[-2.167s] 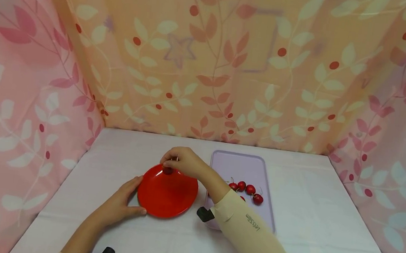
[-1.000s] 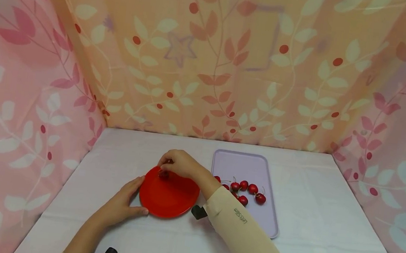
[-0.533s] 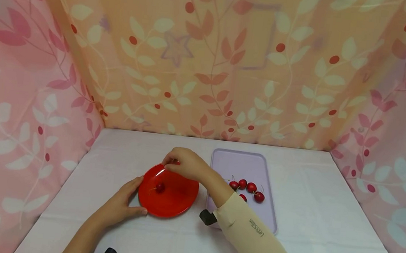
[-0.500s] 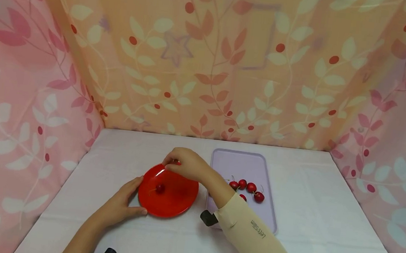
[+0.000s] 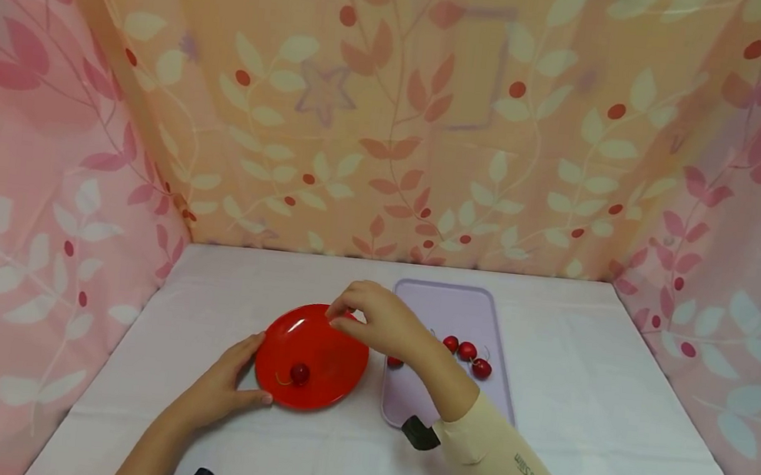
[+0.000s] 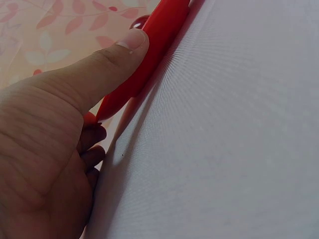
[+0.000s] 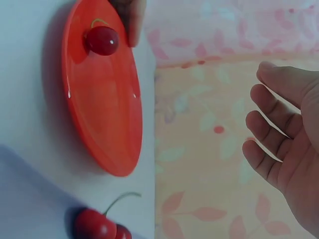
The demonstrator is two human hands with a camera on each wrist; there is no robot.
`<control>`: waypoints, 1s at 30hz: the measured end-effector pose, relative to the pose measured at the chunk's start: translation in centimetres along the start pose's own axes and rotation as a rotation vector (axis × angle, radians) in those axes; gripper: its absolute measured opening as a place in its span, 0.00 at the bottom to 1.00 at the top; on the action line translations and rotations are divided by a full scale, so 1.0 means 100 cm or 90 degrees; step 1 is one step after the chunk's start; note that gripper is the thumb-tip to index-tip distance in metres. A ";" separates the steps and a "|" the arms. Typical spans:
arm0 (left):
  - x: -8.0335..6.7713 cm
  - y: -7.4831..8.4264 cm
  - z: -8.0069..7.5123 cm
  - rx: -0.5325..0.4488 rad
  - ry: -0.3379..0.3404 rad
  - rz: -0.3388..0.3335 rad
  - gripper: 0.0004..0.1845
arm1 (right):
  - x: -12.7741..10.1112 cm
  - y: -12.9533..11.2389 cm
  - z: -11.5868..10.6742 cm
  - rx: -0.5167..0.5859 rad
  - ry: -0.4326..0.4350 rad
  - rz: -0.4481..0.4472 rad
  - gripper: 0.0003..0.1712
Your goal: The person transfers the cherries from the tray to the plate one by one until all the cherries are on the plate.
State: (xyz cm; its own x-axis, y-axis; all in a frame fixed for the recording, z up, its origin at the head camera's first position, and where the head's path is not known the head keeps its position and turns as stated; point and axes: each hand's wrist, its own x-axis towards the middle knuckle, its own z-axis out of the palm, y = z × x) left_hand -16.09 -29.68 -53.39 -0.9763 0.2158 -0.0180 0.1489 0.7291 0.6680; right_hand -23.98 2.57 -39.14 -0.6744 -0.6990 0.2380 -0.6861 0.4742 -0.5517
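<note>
A single cherry (image 5: 300,373) lies on the red plate (image 5: 337,349), between the two hands and nearer the left hand's thumb. The left hand (image 5: 221,387) holds the plate by its rim, thumb on the near edge and fingers along the left side. The right hand (image 5: 375,318) hangs by the far right rim, apart from the cherry, its fingers loosely bent and thumb and fingertips apart.

The plate is round, shallow and glossy, perhaps plastic. The cherry is dark red, smooth and shiny, with a thin curved stem pointing left. To the right, a matte lilac tray (image 5: 443,302), rectangular with rounded corners and a low lip, bears more cherries (image 5: 467,351); the right forearm covers part of it. White woven cloth, lightly creased, covers the counter (image 5: 562,365); behind hangs a leaf-printed curtain (image 5: 393,115).
</note>
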 end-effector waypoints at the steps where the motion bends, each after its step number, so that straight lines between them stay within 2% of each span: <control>1: 0.000 0.000 0.000 0.001 0.001 0.000 0.62 | -0.004 0.000 -0.002 0.001 0.005 0.004 0.08; 7: 0.000 0.001 -0.002 -0.004 0.006 0.006 0.62 | -0.026 0.008 -0.006 -0.011 0.038 0.030 0.08; 13: 0.000 0.003 -0.004 0.001 0.005 0.005 0.62 | -0.045 0.017 -0.011 -0.025 0.070 0.028 0.08; 23: -0.001 0.004 -0.002 -0.014 0.006 0.008 0.61 | -0.094 0.031 -0.026 -0.030 0.149 0.033 0.08; 30: -0.001 0.004 -0.001 -0.024 -0.002 0.007 0.60 | -0.125 0.040 -0.033 -0.072 0.163 0.056 0.10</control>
State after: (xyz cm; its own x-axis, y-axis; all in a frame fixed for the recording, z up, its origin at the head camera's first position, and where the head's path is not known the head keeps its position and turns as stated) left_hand -15.99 -29.48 -53.09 -0.9740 0.2261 -0.0127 0.1537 0.7015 0.6959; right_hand -19.24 14.98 -41.68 -0.7700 -0.5013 0.3948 -0.6380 0.5938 -0.4903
